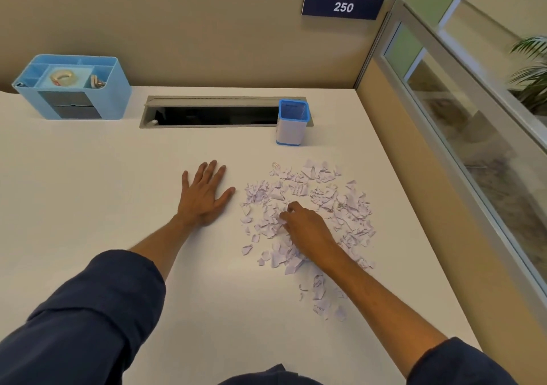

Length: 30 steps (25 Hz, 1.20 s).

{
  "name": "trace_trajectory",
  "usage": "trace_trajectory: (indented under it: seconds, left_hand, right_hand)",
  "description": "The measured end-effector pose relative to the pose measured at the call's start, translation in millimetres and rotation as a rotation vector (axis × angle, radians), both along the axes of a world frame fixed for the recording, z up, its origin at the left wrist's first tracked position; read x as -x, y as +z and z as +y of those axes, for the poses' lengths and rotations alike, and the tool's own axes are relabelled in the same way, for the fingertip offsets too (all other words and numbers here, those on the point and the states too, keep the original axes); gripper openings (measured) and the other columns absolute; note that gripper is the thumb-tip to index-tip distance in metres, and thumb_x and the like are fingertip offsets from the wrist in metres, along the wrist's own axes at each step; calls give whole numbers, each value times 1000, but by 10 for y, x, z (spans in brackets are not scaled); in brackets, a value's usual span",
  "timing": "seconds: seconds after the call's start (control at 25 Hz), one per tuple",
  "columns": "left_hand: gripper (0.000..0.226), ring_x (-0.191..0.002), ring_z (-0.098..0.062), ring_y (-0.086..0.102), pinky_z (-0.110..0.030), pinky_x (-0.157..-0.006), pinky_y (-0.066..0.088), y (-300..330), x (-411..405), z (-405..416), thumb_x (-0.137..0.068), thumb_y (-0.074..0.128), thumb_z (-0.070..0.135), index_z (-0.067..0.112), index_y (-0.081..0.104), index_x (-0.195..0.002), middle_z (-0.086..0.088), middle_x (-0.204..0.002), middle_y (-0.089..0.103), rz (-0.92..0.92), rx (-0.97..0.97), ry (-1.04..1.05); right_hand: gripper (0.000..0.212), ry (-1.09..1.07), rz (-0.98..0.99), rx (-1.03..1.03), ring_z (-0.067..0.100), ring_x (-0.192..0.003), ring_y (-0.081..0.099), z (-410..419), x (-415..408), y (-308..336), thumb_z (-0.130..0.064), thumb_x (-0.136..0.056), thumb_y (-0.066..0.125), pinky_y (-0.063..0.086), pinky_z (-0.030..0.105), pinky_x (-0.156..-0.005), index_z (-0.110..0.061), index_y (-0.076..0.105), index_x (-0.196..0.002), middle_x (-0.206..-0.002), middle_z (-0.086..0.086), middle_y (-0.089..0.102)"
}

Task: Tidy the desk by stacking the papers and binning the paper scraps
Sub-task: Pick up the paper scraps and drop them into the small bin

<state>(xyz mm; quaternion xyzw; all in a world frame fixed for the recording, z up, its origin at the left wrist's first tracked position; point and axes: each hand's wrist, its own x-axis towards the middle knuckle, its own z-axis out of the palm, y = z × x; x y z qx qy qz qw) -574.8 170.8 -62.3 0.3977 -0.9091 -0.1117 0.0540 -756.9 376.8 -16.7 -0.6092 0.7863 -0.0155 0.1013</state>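
Presently: paper scraps (307,207), loose spread, right half of desk (88,192). Right hand (307,230) curled, pinching scraps mid-pile; left hand (204,195) flat, holding nothing. Advice: rake outliers inward first, then carry compact handfuls to small blue-rimmed bin (292,122), far side.

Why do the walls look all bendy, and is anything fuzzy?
Head view: the wide lens curves the partition and the desk edges. Light is soft and even, with faint shadows under the left hand and right hand. The paper scraps show slightly blurry print; the plant is fuzzy.
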Motion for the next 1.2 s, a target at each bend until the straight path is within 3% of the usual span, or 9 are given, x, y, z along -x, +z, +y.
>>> trace_trajectory:
  seconds: [0.2, 0.28, 0.36, 0.48, 0.6, 0.72, 0.96, 1.08, 1.2]
  left_hand:
    - [73, -152, -16, 1, -52, -120, -3, -21, -2, -29, -92, 9, 69, 32, 14, -155, 5, -165, 7, 7, -21, 12]
    - [72, -151, -16, 1, -51, -120, -3, -27, 4, -34, -93, 10, 69, 32, 15, -155, 5, -165, 8, 15, -23, 13]
    - [72, -151, -16, 2, -51, -120, -3, -30, 5, -34, -93, 10, 69, 32, 16, -155, 5, -165, 9, 19, -16, 14]
    - [72, -151, -16, 3, -51, -121, -2, -32, 9, -32, -93, 11, 68, 32, 17, -154, 5, -164, 10, 27, -11, 20]
    - [70, -151, -16, 4, -52, -121, -2, -47, 9, -38, -93, 12, 68, 32, 17, -154, 5, -164, 10, 28, 2, 18]
    - [70, -151, -16, 4, -52, -121, -2, -67, 4, -49, -94, 13, 67, 32, 17, -154, 6, -164, 11, 41, 3, 20]
    - [69, -151, -15, 4, -50, -120, -1, -64, 11, -25, -94, 15, 66, 32, 20, -154, 6, -164, 11, 49, 16, 39]
    - [69, -151, -15, 5, -49, -120, 0, -62, 18, -25, -94, 16, 65, 32, 20, -154, 6, -164, 12, 51, 20, 39]
    - [68, -151, -14, 4, -48, -120, -1, -60, 27, -26, -94, 16, 65, 33, 20, -154, 7, -164, 11, 53, 15, 42]
  right_hand:
    - [12, 10, -12, 58, 23, -62, 52, 28, -3, -69, 10, -79, 58, 33, 27, -47, 0, 64, -81, -91, 13, 59]
    - [10, 1, -67, 148, 23, -65, 58, 48, 25, -77, 7, -81, 61, 43, 30, -51, -1, 67, -79, -86, 12, 62]
    - [14, -164, -337, 241, 16, -75, 67, 46, 93, 21, -2, -90, 60, 54, 28, -60, -4, 73, -84, -83, 7, 67]
    - [13, -409, -715, 351, 4, -69, 67, -4, 316, 229, -6, -88, 66, 53, 12, -64, -10, 77, -94, -79, -3, 72]
    - [14, -501, -978, 365, 16, -79, 72, -155, 555, 392, -5, -86, 69, 58, 22, -74, -9, 76, -97, -87, 3, 75]
    - [13, -556, -1133, 408, 14, -79, 71, -384, 746, 588, -5, -85, 69, 56, 20, -71, -7, 75, -96, -89, 5, 76]
    - [18, -513, -982, 523, 14, -80, 70, -1066, 1284, 1005, -6, -85, 70, 58, 23, -74, -3, 74, -102, -95, 9, 74]
    - [15, -442, -736, 499, 15, -76, 68, -1452, 1505, 1124, -4, -86, 68, 59, 21, -66, -2, 75, -99, -95, 12, 72]
    - [15, -344, -470, 378, 21, -78, 65, -1801, 1654, 1161, -4, -85, 68, 60, 35, -74, -2, 76, -97, -94, 14, 72]
